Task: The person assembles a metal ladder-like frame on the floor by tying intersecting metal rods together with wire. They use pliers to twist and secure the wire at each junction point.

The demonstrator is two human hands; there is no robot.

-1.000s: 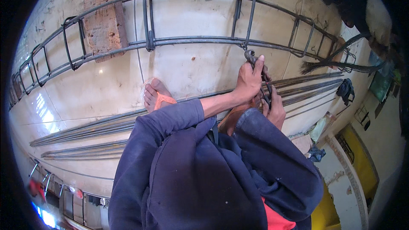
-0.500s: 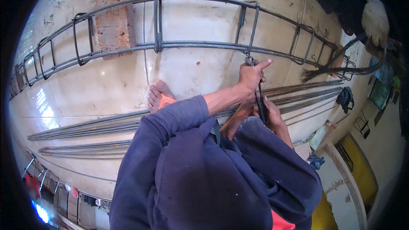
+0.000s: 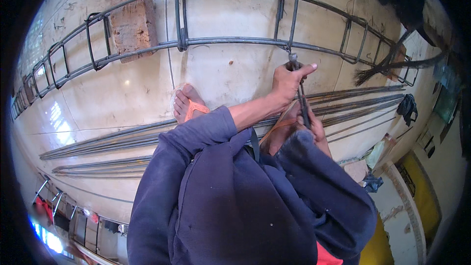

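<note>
A long cage of steel rebar with rectangular stirrups stretches across the floor in front of me. At its near bar, by one stirrup's lower corner, is the head of a pair of pincers. My left hand is closed round the upper part of the pincers, thumb pointing right. Lower down, my right hand grips the dark handles; part of its fingers is hidden behind them. The pincers' jaws meet a tie wire at the bar, though their exact bite is too small to tell.
A reddish brick lies under the cage at the left. Loose rebar rods run along the floor past my sandalled feet. A bundle of dark tie wire lies over the cage's right end. A black plastic bag sits farther right.
The handles and my right hand have shifted slightly up, and the handles look closer together. My left hand keeps its grip. The whole view has tilted a little.
</note>
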